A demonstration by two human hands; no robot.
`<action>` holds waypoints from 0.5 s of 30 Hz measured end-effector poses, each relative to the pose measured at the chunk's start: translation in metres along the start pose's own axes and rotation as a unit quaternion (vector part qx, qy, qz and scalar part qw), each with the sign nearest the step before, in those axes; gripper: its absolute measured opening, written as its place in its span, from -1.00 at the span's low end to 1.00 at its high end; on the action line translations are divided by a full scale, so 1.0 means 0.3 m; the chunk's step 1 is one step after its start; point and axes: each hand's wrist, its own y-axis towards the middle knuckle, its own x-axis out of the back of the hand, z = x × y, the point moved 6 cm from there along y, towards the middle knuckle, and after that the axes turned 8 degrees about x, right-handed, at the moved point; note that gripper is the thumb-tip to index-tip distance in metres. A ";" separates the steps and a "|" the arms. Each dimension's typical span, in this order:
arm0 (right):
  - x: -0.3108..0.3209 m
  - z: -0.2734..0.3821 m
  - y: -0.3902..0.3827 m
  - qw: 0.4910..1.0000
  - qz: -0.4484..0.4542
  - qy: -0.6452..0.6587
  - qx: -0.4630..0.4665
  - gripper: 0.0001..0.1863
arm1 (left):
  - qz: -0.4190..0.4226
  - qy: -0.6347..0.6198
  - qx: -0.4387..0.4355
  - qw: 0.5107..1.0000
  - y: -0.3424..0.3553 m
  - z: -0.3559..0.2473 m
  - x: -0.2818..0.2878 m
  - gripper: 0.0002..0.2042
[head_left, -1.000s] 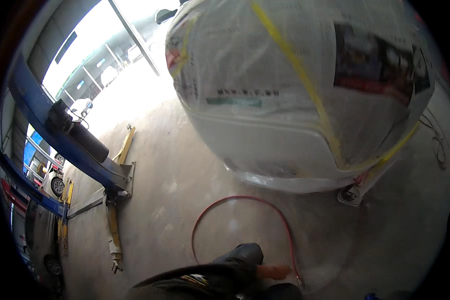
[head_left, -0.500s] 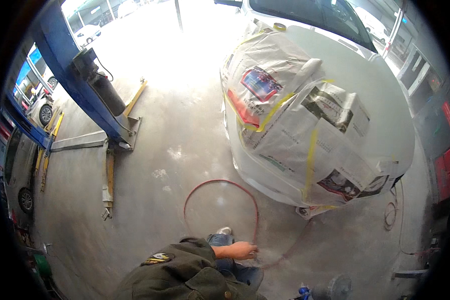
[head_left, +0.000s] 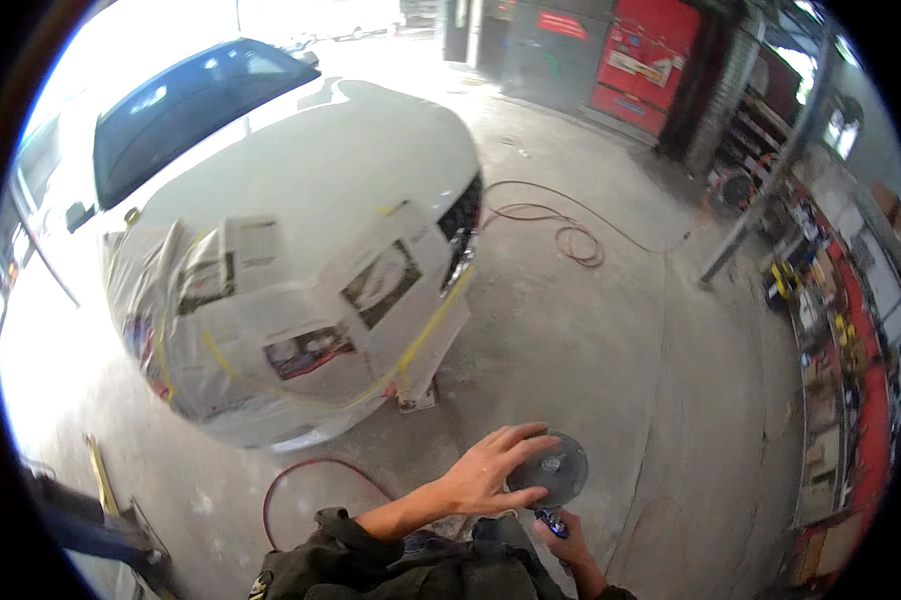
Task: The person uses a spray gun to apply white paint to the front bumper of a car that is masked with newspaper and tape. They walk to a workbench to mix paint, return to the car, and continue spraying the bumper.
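Note:
My right hand (head_left: pixel 569 545) is closed round the grip of a spray gun (head_left: pixel 551 522) with blue parts, low in front of me. On top of the gun sits a round grey paint cup (head_left: pixel 563 468), seen from above with a small knob in the middle of its lid. My left hand (head_left: pixel 496 470) reaches across from the left, its thumb and fingers curved about the near left side of the cup. The gun's trigger and nozzle are mostly hidden. Ahead to the left stands a pale car (head_left: pixel 371 150), its front corner covered with masking paper (head_left: pixel 311 300) and yellow tape (head_left: pixel 426 340).
A red hose (head_left: pixel 306 468) loops over the floor before the car; another hose (head_left: pixel 581 245) lies coiled beyond its front. Cluttered shelves (head_left: pixel 836 380) and a slanting post (head_left: pixel 771 170) line the right. A blue lift post (head_left: pixel 91 530) stands at the lower left.
My view has swung to the right, so the car now appears farther left. My left hand has come over to the cup; the gun, earlier at the lower edge, is now in front of me.

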 end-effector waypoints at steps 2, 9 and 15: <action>0.192 -0.017 0.036 0.998 0.032 -0.046 -0.007 -0.59 | 0.054 0.040 -0.036 0.997 0.197 -0.073 -0.124 -0.33; 0.647 -0.232 0.139 0.997 -0.002 -0.061 0.044 -0.60 | 0.212 0.074 -0.295 0.929 0.681 -0.219 -0.425 -0.32; 0.971 -0.287 0.399 0.994 -0.090 -0.055 0.015 -0.64 | 0.224 0.076 -0.334 0.913 1.186 -0.138 -0.626 -0.43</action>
